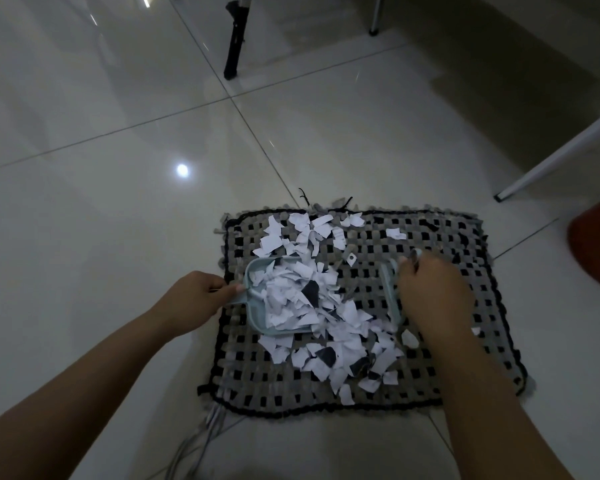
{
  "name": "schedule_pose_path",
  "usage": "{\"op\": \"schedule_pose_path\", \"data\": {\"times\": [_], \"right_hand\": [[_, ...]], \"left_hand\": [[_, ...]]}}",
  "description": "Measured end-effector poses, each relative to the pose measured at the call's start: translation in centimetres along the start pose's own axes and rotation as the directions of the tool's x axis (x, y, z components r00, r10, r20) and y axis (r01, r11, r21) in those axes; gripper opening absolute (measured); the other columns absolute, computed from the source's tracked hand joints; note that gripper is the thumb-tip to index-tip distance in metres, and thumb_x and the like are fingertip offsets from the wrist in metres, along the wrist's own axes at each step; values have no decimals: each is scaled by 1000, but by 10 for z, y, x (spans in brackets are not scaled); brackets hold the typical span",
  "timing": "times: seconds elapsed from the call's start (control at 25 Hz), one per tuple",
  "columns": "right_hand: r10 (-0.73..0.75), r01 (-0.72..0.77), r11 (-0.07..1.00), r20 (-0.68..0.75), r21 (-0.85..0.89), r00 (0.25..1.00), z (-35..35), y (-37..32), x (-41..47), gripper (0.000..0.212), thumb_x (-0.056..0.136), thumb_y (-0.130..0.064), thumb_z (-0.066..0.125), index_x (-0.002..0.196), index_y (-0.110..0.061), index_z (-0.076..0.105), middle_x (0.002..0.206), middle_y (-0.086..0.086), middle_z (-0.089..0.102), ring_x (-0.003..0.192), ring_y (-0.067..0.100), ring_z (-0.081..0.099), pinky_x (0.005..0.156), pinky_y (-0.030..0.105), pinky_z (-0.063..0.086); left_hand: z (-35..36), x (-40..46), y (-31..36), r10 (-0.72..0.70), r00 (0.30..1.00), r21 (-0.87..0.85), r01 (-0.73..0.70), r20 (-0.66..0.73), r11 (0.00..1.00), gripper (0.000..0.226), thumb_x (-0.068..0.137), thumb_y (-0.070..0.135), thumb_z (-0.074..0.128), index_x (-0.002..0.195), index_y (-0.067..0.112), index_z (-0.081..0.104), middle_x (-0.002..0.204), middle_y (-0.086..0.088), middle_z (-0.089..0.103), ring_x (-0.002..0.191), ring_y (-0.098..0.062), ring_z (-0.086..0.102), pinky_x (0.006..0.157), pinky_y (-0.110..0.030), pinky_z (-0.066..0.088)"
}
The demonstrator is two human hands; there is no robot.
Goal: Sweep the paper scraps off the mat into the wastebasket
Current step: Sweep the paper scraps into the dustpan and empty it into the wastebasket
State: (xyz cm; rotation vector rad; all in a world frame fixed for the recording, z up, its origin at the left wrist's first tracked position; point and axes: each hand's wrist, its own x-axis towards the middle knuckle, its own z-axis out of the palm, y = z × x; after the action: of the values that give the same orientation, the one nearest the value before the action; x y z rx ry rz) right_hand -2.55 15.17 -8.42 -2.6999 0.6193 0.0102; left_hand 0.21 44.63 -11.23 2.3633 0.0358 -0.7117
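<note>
Gripping dustpan (274, 299) handle, left hand (196, 301); right hand (433, 296) fisted round brush (392, 292), scraps (326, 327) between.

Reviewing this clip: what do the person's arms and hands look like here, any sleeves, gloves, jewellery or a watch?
Both forearms are bare as far as the frame shows, with no sleeve edge in view. The left hand and right hand wear no gloves. No watch, bracelet or ring is visible on either wrist or on the fingers that show, though the dim light hides fine detail.
</note>
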Motion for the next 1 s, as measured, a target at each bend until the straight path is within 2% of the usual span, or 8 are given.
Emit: {"op": "schedule_pose_path", "data": {"times": [0.08, 0.16, 0.24, 0.32, 0.44, 0.68, 0.84, 1.0], "right_hand": [[86, -86, 996, -30, 10, 996, 4, 0, -14, 34, 95, -24, 41, 68, -4, 49, 54, 4, 40, 52, 22, 42, 44, 23, 20], [90, -89, 995, -27, 32, 996, 11, -9, -26, 34, 95, -24, 40, 68, -5, 46, 53, 5, 39, 52, 22, 42, 44, 24, 20], [24, -24, 999, -1, 32, 1000, 21, -22, -34, 33, 96, -23, 39, 66, -8, 43, 48, 0, 30, 43, 17, 33, 43, 23, 17], [-58, 57, 998, 32, 25, 998, 29, -34, -35, 33, 96, -23, 39, 69, -6, 48, 48, -3, 28, 42, 11, 26, 42, 22, 15], [-174, 170, 984, 89, 50, 981, 32, -52, -35, 34, 96, -23, 38, 81, 1, 56, 53, -2, 36, 49, 20, 35, 43, 23, 14], [-359, 337, 930, 163, 145, 919, 30, -78, -40, 32, 96, -27, 37, 70, -10, 41, 52, -4, 31, 46, 15, 32, 44, 27, 19], [-300, 273, 940, 112, 207, 947, 23, -65, -36, 34, 96, -27, 39, 66, -12, 40, 52, -5, 33, 45, 8, 30, 43, 25, 20], [-129, 121, 960, 17, 252, 991, 13, -33, -37, 46, 95, -26, 44, 52, -23, 28, 48, -4, 32, 42, 10, 29, 42, 23, 18]], "left_hand": [[-2, 1, -3, 16, 1000, 58, -17, 8, 998, 46, 90, 41, 51, 59, 7, 48, 54, -11, 39, 49, -19, 34, 50, -27, 26], [0, 1, -2, 40, 999, 91, -41, 17, 995, 46, 90, 41, 51, 58, 7, 49, 53, -11, 40, 49, -19, 35, 51, -27, 27], [5, 0, 1, 70, 997, 104, -72, 23, 992, 48, 90, 39, 52, 54, 8, 45, 50, -7, 38, 47, -18, 34, 50, -26, 27], [7, -1, 2, 81, 997, 107, -82, 18, 991, 50, 91, 38, 52, 51, 11, 40, 49, -5, 36, 45, -17, 32, 50, -27, 25], [8, -3, 1, 59, 998, 91, -60, 14, 994, 52, 90, 39, 53, 49, 13, 35, 48, -5, 33, 44, -16, 29, 49, -27, 24], [1, 2, -1, -36, 996, 5, 35, 82, 999, 48, 88, 43, 54, 54, 11, 41, 54, -5, 38, 53, -19, 37, 54, -27, 26], [-1, 2, -2, -21, 989, -75, 32, 144, 997, 46, 90, 37, 54, 53, 15, 38, 48, 2, 37, 38, -7, 31, 48, -24, 25], [-4, 11, -11, 62, 984, -84, -48, 166, 995, 46, 90, 36, 54, 52, 17, 35, 42, 7, 33, 39, -6, 30, 52, -26, 25]]}}
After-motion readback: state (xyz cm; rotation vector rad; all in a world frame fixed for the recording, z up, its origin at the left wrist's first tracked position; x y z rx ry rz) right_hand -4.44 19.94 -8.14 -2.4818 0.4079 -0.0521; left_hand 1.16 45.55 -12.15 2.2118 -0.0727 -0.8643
